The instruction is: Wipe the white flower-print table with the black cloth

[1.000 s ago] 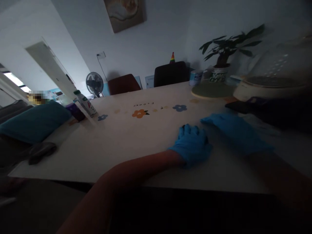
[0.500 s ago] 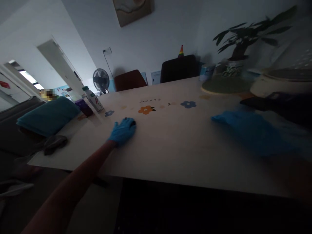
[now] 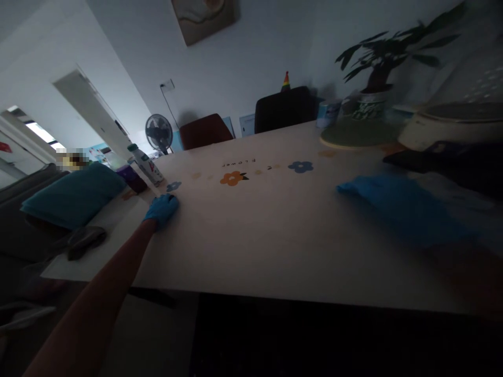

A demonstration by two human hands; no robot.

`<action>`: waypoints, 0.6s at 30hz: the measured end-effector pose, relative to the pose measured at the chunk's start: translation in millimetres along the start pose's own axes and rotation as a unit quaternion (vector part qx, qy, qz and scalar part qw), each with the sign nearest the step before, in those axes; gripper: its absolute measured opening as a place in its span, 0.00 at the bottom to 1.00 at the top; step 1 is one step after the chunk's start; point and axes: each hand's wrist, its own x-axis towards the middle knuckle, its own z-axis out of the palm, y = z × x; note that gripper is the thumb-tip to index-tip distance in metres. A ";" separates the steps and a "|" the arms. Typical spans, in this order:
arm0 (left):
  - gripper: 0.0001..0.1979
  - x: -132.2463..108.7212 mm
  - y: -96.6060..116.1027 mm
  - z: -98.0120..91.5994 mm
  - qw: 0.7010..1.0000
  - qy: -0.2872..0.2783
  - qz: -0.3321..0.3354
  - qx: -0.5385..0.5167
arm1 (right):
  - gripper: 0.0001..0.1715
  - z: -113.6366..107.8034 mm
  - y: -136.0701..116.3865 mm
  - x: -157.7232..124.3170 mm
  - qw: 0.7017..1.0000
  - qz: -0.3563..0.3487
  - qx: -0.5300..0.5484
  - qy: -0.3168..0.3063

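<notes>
Where the blue-gloved right hand (image 3: pixel 404 212) lies: over the pale, flower-printed tabletop (image 3: pixel 275 235), right side; blur hides whether it grips anything.
Blue-gloved left hand (image 3: pixel 160 210): palm down on the tabletop's left part, fingers bent; a small dark patch (image 3: pixel 172 197) shows there, perhaps something held, I cannot tell.
White green-capped bottle (image 3: pixel 146 165): just beyond the left hand, beside a purple container (image 3: pixel 131 178).
Round grey fan (image 3: pixel 159 132): behind the table.

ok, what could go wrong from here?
1. The gloved left hand is close to the white bottle; sliding farther that way might tip it.
2. The purple container beside the bottle could get bumped too.
3. The blurred right hand is near a dark item and might catch it.
</notes>
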 end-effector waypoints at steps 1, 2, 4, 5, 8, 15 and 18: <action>0.18 -0.2 10.0 1.6 1.000 -0.002 0.015 -0.002 | 0.29 -0.9 -1.8 0.3 1.000 -0.001 0.002 0.000; 0.17 -1.0 22.5 3.0 0.999 -0.004 0.032 -0.005 | 0.29 -2.0 -3.6 0.6 1.000 -0.001 0.003 -0.001; 0.17 -5.0 54.6 5.2 0.997 -0.008 0.069 -0.013 | 0.28 -4.3 -7.0 1.1 1.000 0.002 0.001 0.003; 0.16 -8.3 73.5 5.9 0.996 -0.010 0.091 -0.018 | 0.28 -5.4 -8.3 1.3 1.000 0.004 -0.001 0.003; 0.17 -23.2 136.6 7.4 0.986 -0.013 0.164 -0.036 | 0.30 -8.5 -10.5 1.7 1.000 -0.003 -0.014 -0.006; 0.23 -78.7 282.8 21.0 0.940 -0.028 0.333 -0.069 | 0.35 -11.3 -11.8 1.1 1.000 -0.003 -0.004 -0.018; 0.28 -104.5 332.3 30.3 0.917 -0.030 0.388 -0.084 | 0.35 -12.1 -14.3 0.8 1.000 0.001 0.004 -0.012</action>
